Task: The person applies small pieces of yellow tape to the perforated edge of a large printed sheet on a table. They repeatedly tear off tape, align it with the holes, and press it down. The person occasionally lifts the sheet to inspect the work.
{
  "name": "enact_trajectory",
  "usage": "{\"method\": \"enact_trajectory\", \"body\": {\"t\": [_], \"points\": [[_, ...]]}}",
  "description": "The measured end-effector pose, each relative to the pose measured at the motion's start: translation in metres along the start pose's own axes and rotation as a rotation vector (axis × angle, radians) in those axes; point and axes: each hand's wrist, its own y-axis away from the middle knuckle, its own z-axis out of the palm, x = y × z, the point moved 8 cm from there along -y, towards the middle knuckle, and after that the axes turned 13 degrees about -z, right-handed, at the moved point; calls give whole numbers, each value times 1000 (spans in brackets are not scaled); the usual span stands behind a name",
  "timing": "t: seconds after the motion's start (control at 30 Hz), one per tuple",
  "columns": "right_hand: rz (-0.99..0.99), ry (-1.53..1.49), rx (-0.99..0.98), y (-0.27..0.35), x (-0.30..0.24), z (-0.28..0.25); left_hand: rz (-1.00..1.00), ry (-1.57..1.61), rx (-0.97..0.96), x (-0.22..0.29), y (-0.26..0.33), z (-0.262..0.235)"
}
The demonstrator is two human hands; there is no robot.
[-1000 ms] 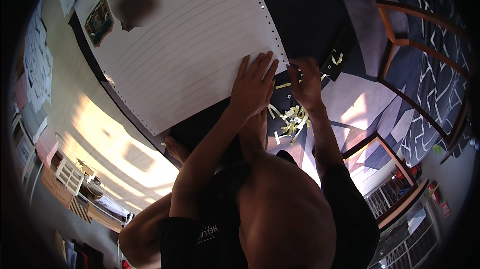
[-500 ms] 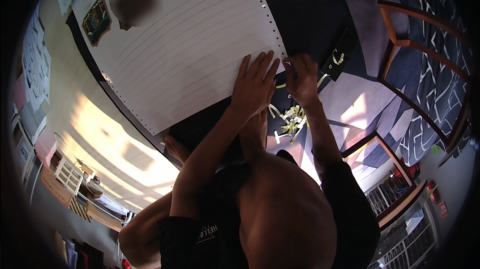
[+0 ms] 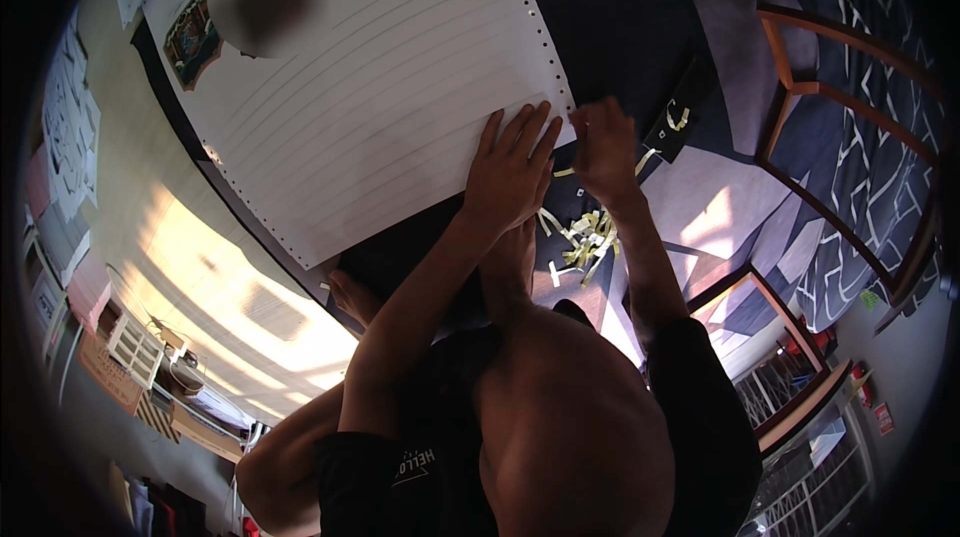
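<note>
Fingers of the left hand are lying spread and flat, pressing down on the lower right corner of the big white lined sheet, which is stretching away to the left across a dark mat on the floor; they are open and gripping nothing, only pinning the paper. Just to the right, the right hand is curling at the sheet's punched edge, its fingers bunched as if pinching something small there, though I cannot tell whether they are actually closing on a strip or only touching the paper. Below and between the two hands a loose heap of pale yellow paper scraps is lying on the floor, and a few more are resting on a dark flat object further right. The step in hand seems to be working along the perforated margin while the sheet is being held steady; the next move would probably call for keeping the left palm firm and drawing the pinch along the edge without tearing into the lines. Further right a wooden chair frame is standing on a patterned rug. The person's own head and shoulders are filling the lower middle, hiding the lap and the nearer floor, and the right fingertips are too small and shadowed to read.
</note>
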Motion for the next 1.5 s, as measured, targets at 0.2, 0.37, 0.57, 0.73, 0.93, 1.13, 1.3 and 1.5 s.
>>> {"method": "enact_trajectory", "body": {"t": [0.2, 0.37, 0.57, 0.73, 0.93, 1.13, 1.3, 1.5], "points": [[-48, -192, 183, 17, 3, -6, -5, -23, 2, 2, -1, -3], [69, -323, 324, 28, 19, -6, -8, -24, 22, 2, -1, -3], [98, -101, 212, 20, 10, 2, -9, -11, 12, 0, 0, -3], [108, -45, 206, 18, 7, 4, -13, -4, 0, -1, 0, 1], [116, -24, 211, 17, 6, 5, -10, -9, 2, -1, 1, 1], [95, 55, 224, 18, 4, 7, 4, -19, 36, 1, 0, -2], [195, -80, 241, 17, 12, 4, -7, -4, 16, -1, 0, 0], [427, -22, -248, -10, 37, 11, -5, -8, 7, 3, 2, -9]]}}
